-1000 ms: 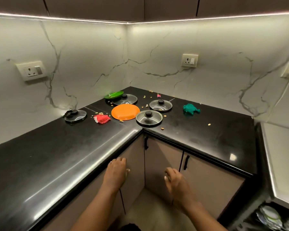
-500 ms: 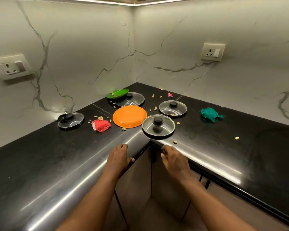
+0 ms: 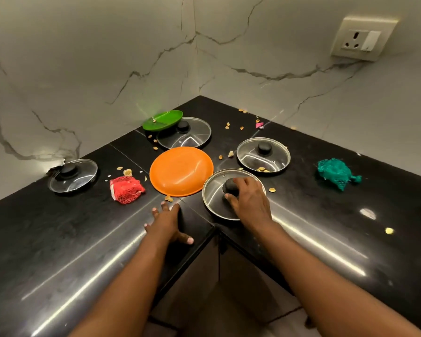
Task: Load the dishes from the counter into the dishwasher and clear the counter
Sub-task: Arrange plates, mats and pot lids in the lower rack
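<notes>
Far left of the round orange plastic plate (image 3: pixel 181 171), near the wall: a glass pot lid with black knob (image 3: pixel 72 175), flat on the glossy black stone bench (image 3: pixel 58 239). Between that lid and the plate: a crumpled red mesh scrubber (image 3: pixel 126 189). Just in front of the plate: left hand (image 3: pixel 167 223), fingers spread and pressed flat on the bench, holding nothing. Behind the plate: a small green plastic plate (image 3: pixel 162 120), tilted, its edge resting on a second glass lid (image 3: pixel 184 136). Touching the plate's right rim: the steel-rimmed glass lid (image 3: pixel 214 198) now being taken, right hand (image 3: pixel 249 201) curled round its black knob (image 3: pixel 230 186). Best lifted straight up by that knob and kept level, clear of the plate's edge. Right and slightly back: a fourth lid (image 3: pixel 263 156), crumbs lying on its glass. Orange plate apparently bare. Far right: a green mesh scrubber (image 3: pixel 336 173). Scattered crumbs left to wipe.
</notes>
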The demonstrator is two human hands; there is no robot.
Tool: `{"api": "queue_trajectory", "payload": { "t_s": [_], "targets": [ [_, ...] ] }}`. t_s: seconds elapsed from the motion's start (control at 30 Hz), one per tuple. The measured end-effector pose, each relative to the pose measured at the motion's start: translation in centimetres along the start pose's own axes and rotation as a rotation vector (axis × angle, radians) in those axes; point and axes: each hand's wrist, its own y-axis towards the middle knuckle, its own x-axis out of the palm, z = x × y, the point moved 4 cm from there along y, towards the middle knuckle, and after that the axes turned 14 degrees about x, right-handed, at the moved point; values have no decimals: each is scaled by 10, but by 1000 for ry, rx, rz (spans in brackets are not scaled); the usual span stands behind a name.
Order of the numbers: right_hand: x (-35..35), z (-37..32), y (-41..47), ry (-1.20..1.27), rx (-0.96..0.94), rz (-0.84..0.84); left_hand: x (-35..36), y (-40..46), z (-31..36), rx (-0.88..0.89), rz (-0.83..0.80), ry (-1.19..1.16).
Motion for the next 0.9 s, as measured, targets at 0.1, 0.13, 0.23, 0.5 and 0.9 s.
{"api": "queue_trajectory", "payload": {
  "t_s": [0.1, 0.13, 0.23, 0.5, 0.9],
  "targets": [
    [20, -9, 28, -84, 7, -1, -1, 1, 5, -19, -43, -12],
    [26, -16, 38, -94, -21, -2, -3, 4, 6, -21, -47, -14],
    [43, -40, 70, -131, -118, -34, -6, 7, 10, -41, -88, -33],
    [99, -94, 141, -202, -260, -227, -14, 9, 18, -91, -149, -53],
    [154, -125, 224, -81, -151, -151, -77, 42, -78, -128, 124, -29]
  ]
}}
